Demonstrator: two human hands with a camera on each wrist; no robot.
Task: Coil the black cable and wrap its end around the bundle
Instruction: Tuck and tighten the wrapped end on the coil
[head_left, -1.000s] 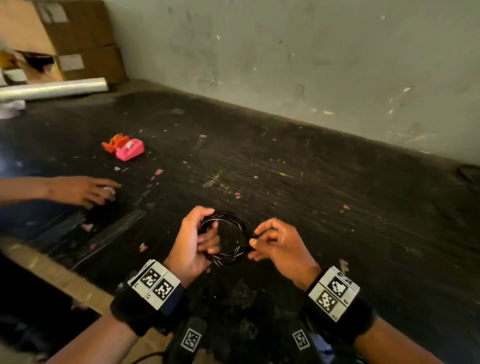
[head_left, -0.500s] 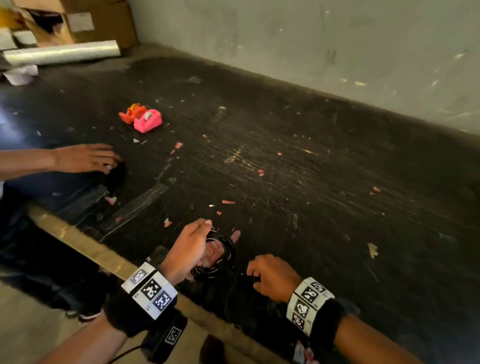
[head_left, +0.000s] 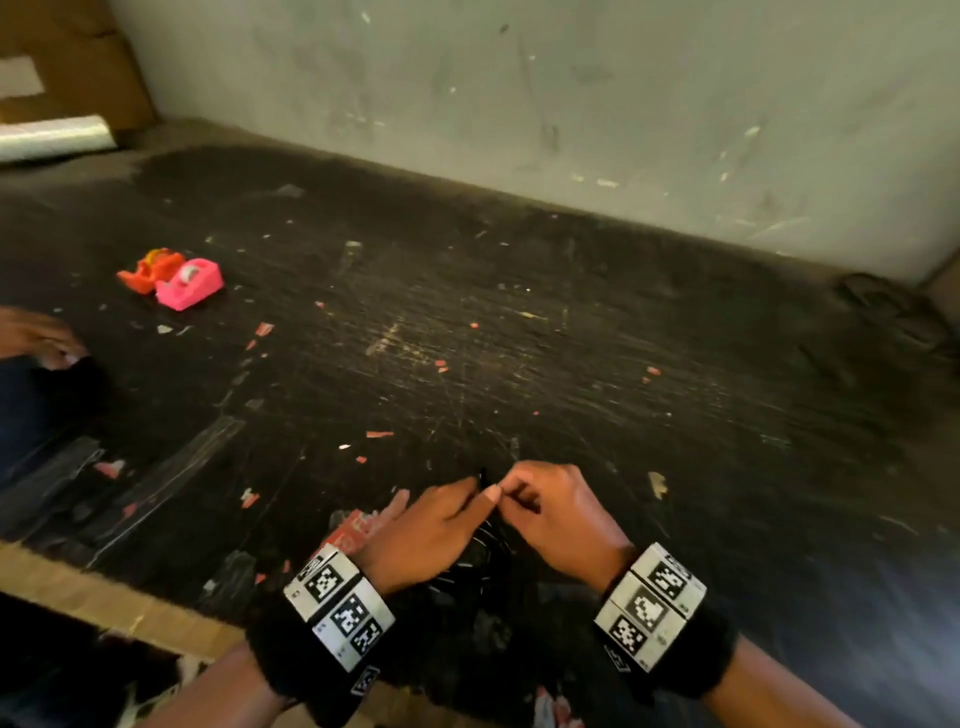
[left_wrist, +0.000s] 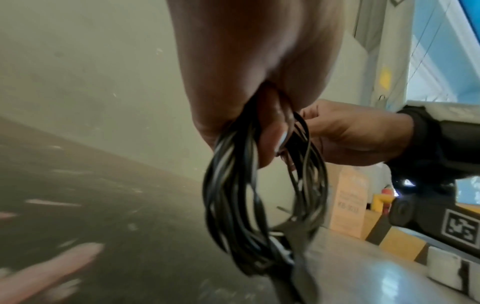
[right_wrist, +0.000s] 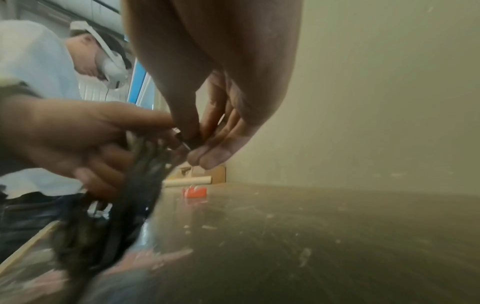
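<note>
The black cable (left_wrist: 241, 205) hangs as a coiled bundle of several loops from my left hand (head_left: 426, 525), whose fingers are curled round its top. In the head view the coil (head_left: 480, 556) shows dimly between my two wrists above the dark table (head_left: 519, 338). My right hand (head_left: 550, 509) meets the left at the top of the coil, thumb and fingertips (right_wrist: 205, 158) pinching a thin loose end of the cable (right_wrist: 185, 145). The right wrist view shows the bundle (right_wrist: 124, 205) blurred, hanging below both hands.
A pink tape dispenser (head_left: 189, 285) and an orange one (head_left: 150, 267) sit far left on the table. Another person's hand (head_left: 39, 338) rests at the left edge. A clear film roll (head_left: 52, 137) and cardboard boxes (head_left: 67, 62) lie back left. The wall (head_left: 571, 104) runs behind.
My right hand, which had dropped away from the coil half a second ago, has come back up to pinch the cable end at the top. The left hand now holds the coil hanging down.
</note>
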